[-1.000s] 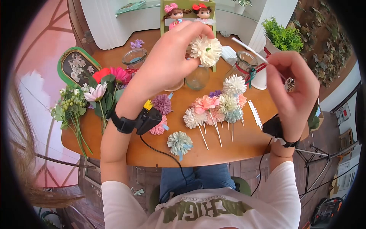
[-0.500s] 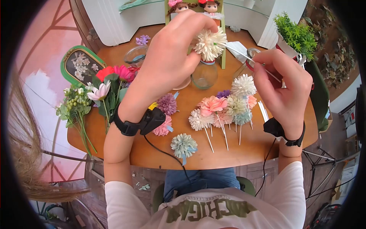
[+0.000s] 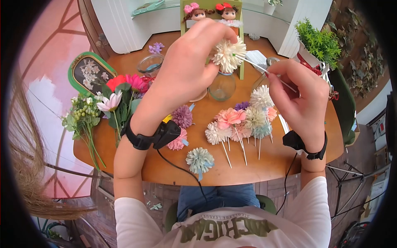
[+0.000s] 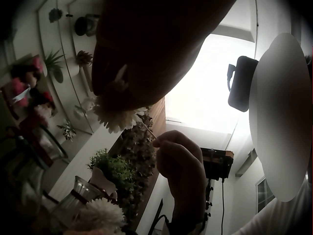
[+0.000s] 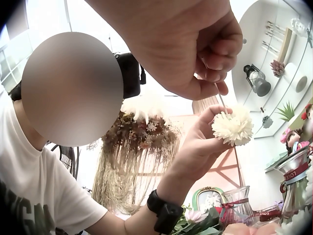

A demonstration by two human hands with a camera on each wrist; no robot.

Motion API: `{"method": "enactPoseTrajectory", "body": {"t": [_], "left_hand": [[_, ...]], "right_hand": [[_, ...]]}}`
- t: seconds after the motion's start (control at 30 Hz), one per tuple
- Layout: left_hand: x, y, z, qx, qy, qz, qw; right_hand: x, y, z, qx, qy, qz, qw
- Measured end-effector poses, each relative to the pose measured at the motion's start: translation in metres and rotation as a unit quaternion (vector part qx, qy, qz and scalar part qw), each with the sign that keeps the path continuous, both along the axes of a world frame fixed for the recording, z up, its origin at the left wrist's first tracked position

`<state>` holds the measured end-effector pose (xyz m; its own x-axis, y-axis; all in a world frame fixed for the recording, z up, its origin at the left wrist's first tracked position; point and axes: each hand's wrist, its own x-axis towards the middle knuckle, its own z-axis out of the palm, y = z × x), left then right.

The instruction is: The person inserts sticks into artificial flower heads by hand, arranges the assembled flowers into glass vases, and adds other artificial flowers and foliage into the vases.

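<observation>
Fitting a thin white stick [image 3: 254,65] to a cream flower [image 3: 227,58] looks to be the step in hand, and we judge that the next move calls for a steady push straight into its green centre, without crushing the petals. Our left hand [image 3: 188,58] pinches the flower from behind, thumb and fingers closed in on it. Our right hand [image 3: 304,89] pinches the stick, fingers drawn close together, and the tip meets the flower; how deep it sits we cannot tell. The flower is in the air over the tabletop [image 3: 248,175], toward its far edge. It looks round and full, packed with narrow petals, its centre facing our right hand. Near the front edge lies a loose blue-green flower [image 3: 199,159].
</observation>
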<state>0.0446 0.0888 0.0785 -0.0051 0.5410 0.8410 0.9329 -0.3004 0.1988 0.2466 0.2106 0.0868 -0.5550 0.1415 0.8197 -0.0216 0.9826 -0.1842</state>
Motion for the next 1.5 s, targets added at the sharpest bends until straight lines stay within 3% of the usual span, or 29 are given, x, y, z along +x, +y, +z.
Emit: {"method": "enactPoseTrajectory", "body": {"t": [0.33,0.5,0.7,0.9,1.1,1.23,1.5], "left_hand": [[0.001,-0.001,0.003,-0.009,0.0,-0.011,1.0],[-0.002,0.002,0.002,0.013,0.061,0.002,0.998],[0.001,-0.002,0.004,-0.022,0.005,-0.031,0.999],[0.004,-0.001,0.001,-0.018,0.03,-0.04,0.999],[0.005,0.002,-0.001,-0.052,0.022,-0.053,0.997],[0.012,0.005,-0.009,-0.079,-0.013,-0.075,0.994],[0.013,-0.001,-0.002,-0.088,0.029,-0.075,0.993]], "right_hand": [[0.001,0.001,-0.001,0.013,-0.028,-0.009,0.999],[-0.001,0.006,-0.004,0.094,-0.033,0.004,0.995],[-0.003,0.009,-0.003,0.106,-0.03,0.007,0.994],[-0.003,0.009,-0.004,0.121,-0.031,0.003,0.992],[-0.001,0.014,-0.006,0.093,-0.075,0.026,0.993],[-0.004,0.006,-0.001,0.028,-0.042,0.025,0.998],[-0.008,0.006,-0.007,-0.03,-0.089,0.055,0.994]]}}
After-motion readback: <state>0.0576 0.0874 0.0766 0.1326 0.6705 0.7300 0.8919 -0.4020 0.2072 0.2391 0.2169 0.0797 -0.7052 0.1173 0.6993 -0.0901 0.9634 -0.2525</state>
